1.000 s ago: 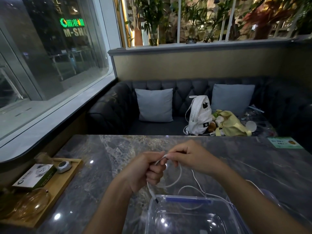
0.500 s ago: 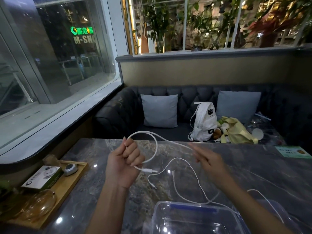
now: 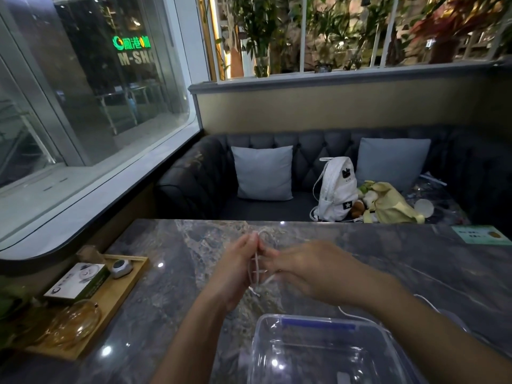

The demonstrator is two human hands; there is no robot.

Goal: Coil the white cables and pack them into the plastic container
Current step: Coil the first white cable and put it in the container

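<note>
Left hand [image 3: 235,270], right hand [image 3: 310,268] hold white cable [image 3: 257,268] beyond plastic container [image 3: 263,342]

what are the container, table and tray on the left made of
Container: clear glossy plastic, see-through with glints. Table: polished grey stone, likely marble or a lookalike, veined and reflective. Tray: pale wood, maybe bamboo, matte with a raised edge.

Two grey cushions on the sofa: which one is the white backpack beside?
The right-hand cushion: the white backpack stands upright at its left edge, a yellow bag in front of it. The left-hand cushion sits alone, nearer the window.
</note>
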